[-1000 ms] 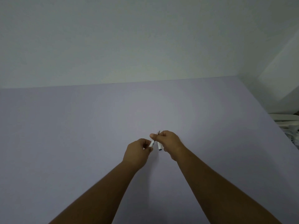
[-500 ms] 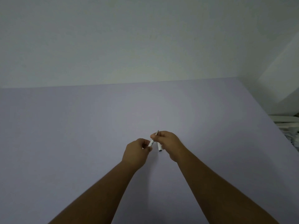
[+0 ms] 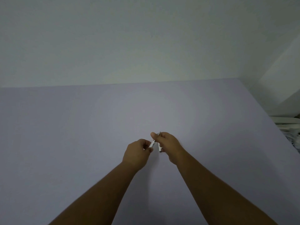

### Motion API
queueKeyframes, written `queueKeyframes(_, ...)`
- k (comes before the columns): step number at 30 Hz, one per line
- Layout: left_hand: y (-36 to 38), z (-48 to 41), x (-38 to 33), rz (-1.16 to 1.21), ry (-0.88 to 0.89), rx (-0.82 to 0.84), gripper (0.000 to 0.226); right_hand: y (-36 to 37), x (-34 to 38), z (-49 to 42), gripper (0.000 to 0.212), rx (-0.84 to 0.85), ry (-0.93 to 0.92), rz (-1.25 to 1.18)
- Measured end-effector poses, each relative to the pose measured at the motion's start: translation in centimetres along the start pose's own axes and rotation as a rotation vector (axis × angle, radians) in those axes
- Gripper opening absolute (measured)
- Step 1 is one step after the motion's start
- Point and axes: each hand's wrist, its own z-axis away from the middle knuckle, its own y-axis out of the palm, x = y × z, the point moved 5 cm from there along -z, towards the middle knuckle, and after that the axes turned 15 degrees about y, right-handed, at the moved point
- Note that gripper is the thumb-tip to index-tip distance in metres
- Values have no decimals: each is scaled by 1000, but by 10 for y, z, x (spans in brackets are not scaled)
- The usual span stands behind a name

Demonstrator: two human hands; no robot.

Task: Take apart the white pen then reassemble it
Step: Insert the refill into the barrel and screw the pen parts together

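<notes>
Both hands hold parts of the white pen above the lilac table (image 3: 81, 135). My left hand (image 3: 137, 153) pinches the lower end of a thin white barrel piece (image 3: 152, 143) that slants up to the right. My right hand (image 3: 168, 145) grips the upper end of that same piece between thumb and fingers; a thin dark tip (image 3: 159, 133) sticks out above the thumb. A second short white piece (image 3: 160, 148) with a dark end hangs down from my right palm. Fingers hide where the parts meet.
A pale wall rises behind the table's far edge (image 3: 146, 82). Past the table's right edge lie white objects (image 3: 287, 125) that are too blurred to name. A white slanted surface (image 3: 279, 75) stands at the far right.
Both hands have stayed nearly in place, holding the same pen parts. The slanted piece sits a little closer between the two hands.
</notes>
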Motion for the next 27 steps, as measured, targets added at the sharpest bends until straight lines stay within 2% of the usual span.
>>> queueKeyframes(2, -2, -1, 1, 8, -10, -4, 22, -1, 2, 2, 15, 54, -25, -68)
queueKeyframes(3, -2, -1, 1, 2, -8, -1, 22, -2, 3, 2, 11, 44, -31, -52)
queueKeyframes(6, 1, -1, 0, -2, 0, 11, 22, -5, 4, -2, 41, -60, -14, 59)
queueKeyframes(7, 1, -1, -1, 10, 1, 8, 22, -4, 3, -3, 43, -61, -5, 57)
queueKeyframes(11, -1, -3, 1, 51, -24, 1, 22, -2, 4, -2, 12, 76, -23, -82)
queueKeyframes(12, -1, -3, 1, 40, -20, 6, 22, -3, 5, -1, 12, 63, -32, -57)
queueKeyframes(15, -1, -4, -1, -7, 3, 12, 22, -6, 7, -3, 36, -65, -16, 88)
queueKeyframes(16, -1, -5, -1, -4, 2, 10, 22, -6, 7, -3, 38, -67, -11, 93)
queueKeyframes(20, -2, -8, 0, 29, -20, 10, 22, -4, 10, -1, 7, 95, -27, -48)
queueKeyframes(21, -2, -8, 0, 23, -16, 12, 22, -5, 10, -2, 9, 72, -29, -15)
queueKeyframes(24, -1, -8, -2, -19, 6, 15, 22, -7, 9, -4, 38, -73, 0, 144)
queueKeyframes(26, -1, -8, -2, -20, 5, 9, 22, -6, 8, -4, 39, -45, 9, 108)
queueKeyframes(27, -1, -9, -2, -11, 0, 8, 22, -6, 8, -3, 32, 6, 8, 48)
